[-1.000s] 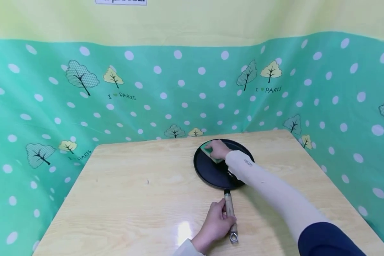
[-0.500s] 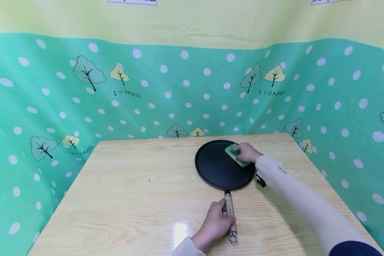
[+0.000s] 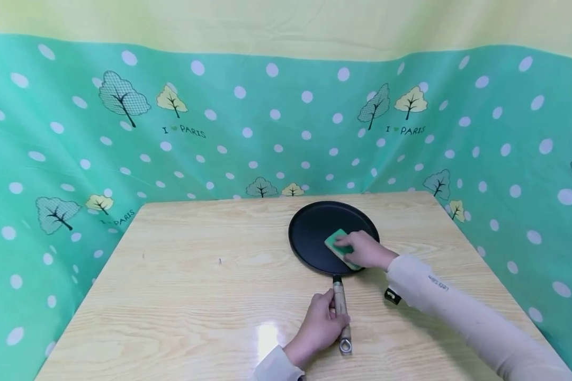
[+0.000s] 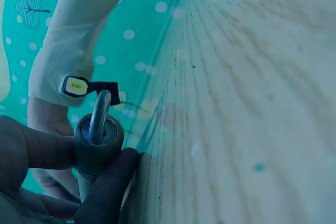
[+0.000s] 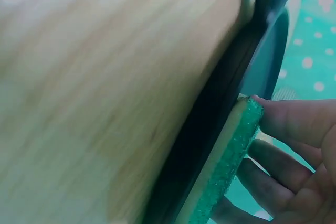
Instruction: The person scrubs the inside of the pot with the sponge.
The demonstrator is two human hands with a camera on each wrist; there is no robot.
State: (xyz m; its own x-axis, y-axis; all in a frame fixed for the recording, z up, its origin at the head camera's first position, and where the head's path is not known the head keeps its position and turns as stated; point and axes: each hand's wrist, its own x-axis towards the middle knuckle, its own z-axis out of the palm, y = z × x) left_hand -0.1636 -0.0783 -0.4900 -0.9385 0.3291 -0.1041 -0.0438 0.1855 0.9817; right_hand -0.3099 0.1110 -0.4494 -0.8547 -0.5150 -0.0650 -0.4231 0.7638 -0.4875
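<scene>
A flat black frying pan [image 3: 314,233] lies on the wooden table, its handle [image 3: 340,301] toward the person. My left hand [image 3: 318,325] grips that handle; in the left wrist view the thumb and fingers [image 4: 107,187] curl round its end, below the metal hanging ring [image 4: 100,116]. My right hand [image 3: 364,248] holds a green and yellowish sponge [image 3: 336,244] against the pan's near right part. In the right wrist view the sponge [image 5: 231,161] lies with its pale side on the pan, fingers on the green scouring side.
The wooden table [image 3: 186,286] has a hanging green dotted cloth [image 3: 248,132] behind it and along both sides. A small black strap piece [image 3: 393,296] sits under the right sleeve [image 3: 457,304].
My right hand has moved the sponge from the pan's far left to its right side, then back toward the near middle-right. The left hand keeps its grip on the handle.
</scene>
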